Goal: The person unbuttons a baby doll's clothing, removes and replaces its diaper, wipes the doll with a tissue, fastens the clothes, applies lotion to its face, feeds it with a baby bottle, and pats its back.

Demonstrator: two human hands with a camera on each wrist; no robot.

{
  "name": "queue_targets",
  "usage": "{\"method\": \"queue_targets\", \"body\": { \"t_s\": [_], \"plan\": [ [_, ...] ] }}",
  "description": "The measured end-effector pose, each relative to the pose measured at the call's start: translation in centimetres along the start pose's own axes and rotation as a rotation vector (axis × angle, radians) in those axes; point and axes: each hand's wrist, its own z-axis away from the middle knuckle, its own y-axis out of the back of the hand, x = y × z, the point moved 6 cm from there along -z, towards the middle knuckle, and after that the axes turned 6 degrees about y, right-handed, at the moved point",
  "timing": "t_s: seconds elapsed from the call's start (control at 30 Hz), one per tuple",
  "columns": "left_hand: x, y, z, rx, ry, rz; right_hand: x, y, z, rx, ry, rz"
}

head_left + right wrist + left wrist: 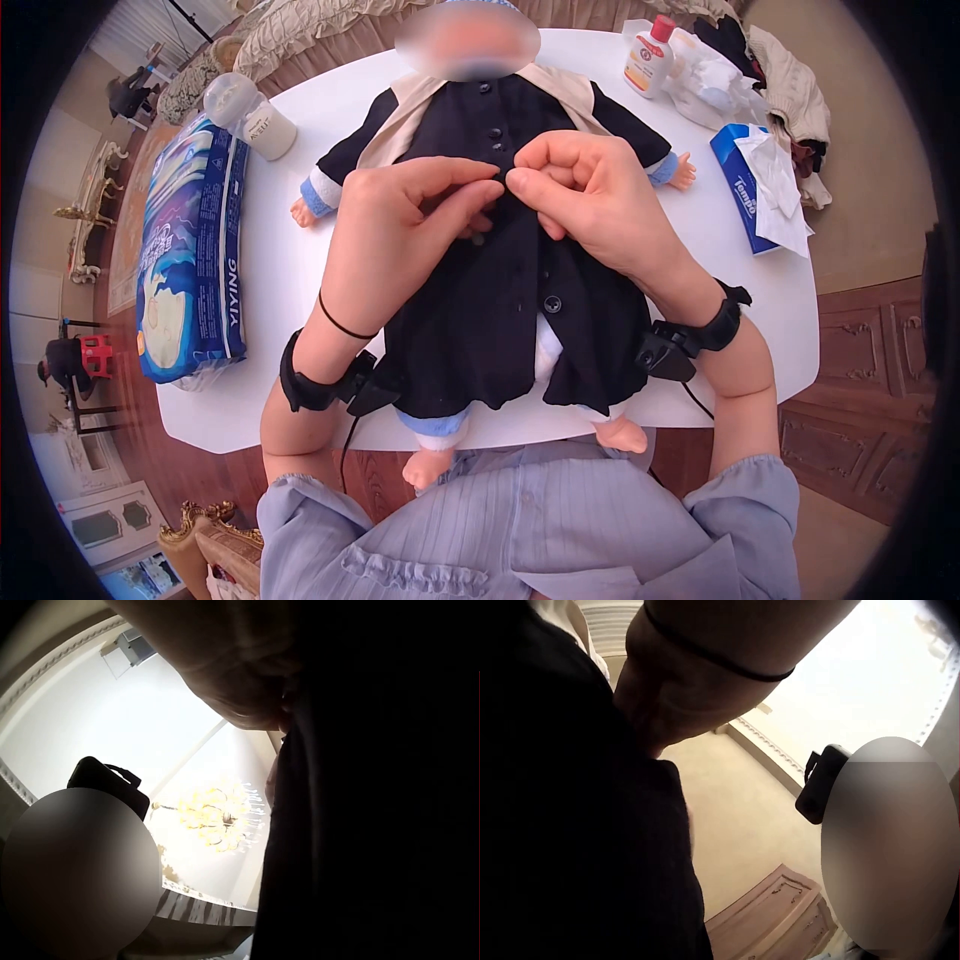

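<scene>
A baby doll lies on its back in a black buttoned coat (pixel 455 330) with a beige collar (pixel 405 110). Over the coat's middle, my left hand (pixel 395 220) pinches one side of the front opening between thumb and fingertips. My right hand (pixel 600 195) grips the other side, its thumb tip almost meeting the left fingertips. Fingers hide the button spot between them. Dark buttons show above, and one button (pixel 552 304) sits lower, where the front parts over white clothing. In the left wrist view, the left hand (pixel 679 694) is against dark cloth; the right hand (pixel 232 667) likewise in its view.
The doll lies on a white table (pixel 700 290). To the left stand a blue diaper pack (pixel 190 250) and a baby bottle (pixel 265 130). At the right are a lotion bottle (pixel 648 62), a plastic bag (pixel 700 85) and a blue tissue pack (pixel 740 195).
</scene>
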Motion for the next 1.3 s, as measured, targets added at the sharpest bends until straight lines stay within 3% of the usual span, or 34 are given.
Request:
{"method": "queue_targets", "body": {
  "t_s": [0.13, 0.23, 0.3, 0.37, 0.43, 0.5, 0.57, 0.67, 0.77, 0.83, 0.9, 0.93, 1.0, 1.1, 1.3],
  "plan": [
    [0.4, 0.6, 0.0, -0.080, 0.203, -0.106, -1.5, 0.3, 0.0, -0.050, -0.020, 0.190],
    [1.4, 1.1, 0.6, 0.051, 0.080, -0.119, -3.7, 1.5, 0.2, -0.042, -0.016, 0.328],
    [4.3, -0.6, 2.0, -0.010, -0.190, -0.474, -5.1, 2.1, 0.6, -0.021, 0.017, 0.345],
    [4.5, -2.4, 2.8, 0.100, -0.374, -0.659, -6.6, 2.0, 1.4, -0.026, 0.099, 0.533],
    [4.4, -3.1, 3.1, 0.086, -0.370, -0.725, -6.4, 1.7, 2.1, -0.034, 0.115, 0.585],
    [3.6, -2.9, 2.8, 0.081, -0.250, -0.754, -6.4, 0.3, 2.6, -0.159, 0.260, 0.888],
    [3.5, -2.2, 2.8, 0.086, -0.228, -0.703, -5.6, -0.1, 2.9, -0.190, 0.251, 0.901],
    [2.0, -0.6, 2.6, 0.016, -0.001, -0.344, -5.5, -0.4, 3.2, -0.154, 0.341, 0.951],
    [0.1, 0.0, 2.2, -0.102, 0.154, -0.115, -5.4, -0.8, 3.0, -0.112, 0.249, 0.956],
    [-0.3, -0.1, 2.2, -0.115, 0.153, -0.111, -4.8, -1.2, 2.8, -0.079, 0.233, 1.012],
    [-0.2, -0.2, 2.2, -0.037, -0.022, -0.125, -4.1, -1.8, 2.8, -0.055, 0.287, 1.006],
    [-0.1, -0.2, 2.2, -0.038, -0.023, -0.125, -4.2, -1.9, 2.9, -0.035, 0.339, 0.997],
    [-0.5, -0.2, 2.3, -0.081, 0.149, 0.003, -4.1, -1.8, 2.9, -0.043, 0.293, 0.927],
    [0.0, 0.0, 2.7, -0.110, 0.219, 0.036, -3.9, -1.7, 2.9, -0.059, 0.212, 0.810],
    [-0.9, 0.5, 2.6, -0.091, 0.156, 0.138, -2.9, -1.0, 2.6, -0.060, 0.091, 0.505]
  ]
}}
